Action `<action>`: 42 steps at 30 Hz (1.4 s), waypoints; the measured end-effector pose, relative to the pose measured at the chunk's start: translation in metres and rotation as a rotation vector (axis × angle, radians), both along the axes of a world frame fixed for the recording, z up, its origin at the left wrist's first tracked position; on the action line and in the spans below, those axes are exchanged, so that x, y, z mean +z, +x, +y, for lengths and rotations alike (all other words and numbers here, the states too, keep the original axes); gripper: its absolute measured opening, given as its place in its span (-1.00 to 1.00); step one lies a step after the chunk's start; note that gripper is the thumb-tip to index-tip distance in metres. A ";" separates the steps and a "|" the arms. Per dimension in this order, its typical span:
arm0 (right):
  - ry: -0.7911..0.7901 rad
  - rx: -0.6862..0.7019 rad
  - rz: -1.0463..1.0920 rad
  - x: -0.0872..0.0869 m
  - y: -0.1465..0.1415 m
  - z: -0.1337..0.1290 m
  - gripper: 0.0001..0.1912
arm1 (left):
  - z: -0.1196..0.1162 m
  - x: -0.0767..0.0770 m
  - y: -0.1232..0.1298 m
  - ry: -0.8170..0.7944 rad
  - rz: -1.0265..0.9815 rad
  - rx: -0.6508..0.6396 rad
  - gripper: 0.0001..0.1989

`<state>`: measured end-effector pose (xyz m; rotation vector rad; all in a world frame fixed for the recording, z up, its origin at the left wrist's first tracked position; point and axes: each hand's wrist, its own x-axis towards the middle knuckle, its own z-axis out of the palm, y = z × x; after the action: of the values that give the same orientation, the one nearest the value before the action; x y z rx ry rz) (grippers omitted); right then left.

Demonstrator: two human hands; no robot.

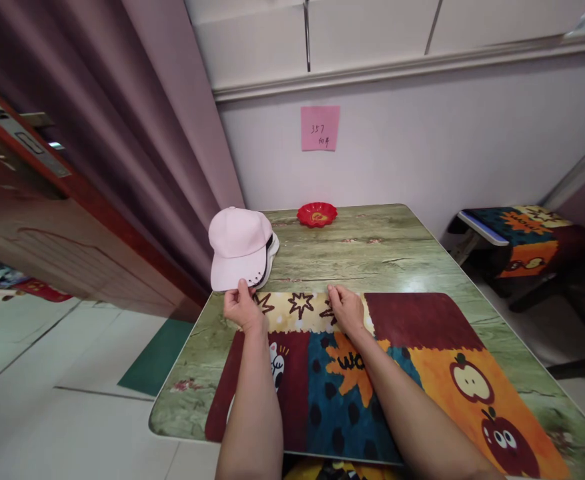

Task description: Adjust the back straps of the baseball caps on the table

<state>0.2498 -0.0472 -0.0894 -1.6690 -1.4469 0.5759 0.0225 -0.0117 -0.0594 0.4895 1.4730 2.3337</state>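
Left hand [245, 310], thumb and fingers pinched tight on the brim [229, 272] of one pink cap [239, 233], just beyond them! Brim points nearward, long axis running away from those fingers; black and pale edges [273, 250] peek out behind, count unclear. Right hand [346, 308] curls closed, nothing visible inside, at one patchwork mat [417, 317]. Beyond its fingers: one red dish [317, 214], one worktop [387, 233].
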 end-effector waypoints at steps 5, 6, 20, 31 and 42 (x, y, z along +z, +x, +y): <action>-0.006 0.022 -0.017 0.001 0.001 0.000 -0.50 | 0.002 0.000 -0.005 0.080 -0.216 -0.201 -0.76; -0.005 0.021 -0.019 0.001 0.002 0.000 -0.50 | 0.002 -0.001 -0.007 0.073 -0.237 -0.240 -0.76; 0.009 0.026 0.004 0.003 0.002 -0.001 -0.51 | -0.001 -0.005 -0.009 0.104 -0.221 -0.353 -0.74; 0.012 0.030 0.104 0.006 0.003 -0.003 -0.49 | -0.009 0.005 0.014 0.152 -0.162 -0.554 -0.62; -0.109 0.197 1.315 0.011 0.025 0.015 -0.38 | -0.011 -0.010 0.042 -0.060 -0.135 -0.920 -0.57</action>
<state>0.2751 -0.0322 -0.0784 -0.8049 -0.5697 1.4984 0.0641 -0.0228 -0.0692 0.7692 0.9438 1.5472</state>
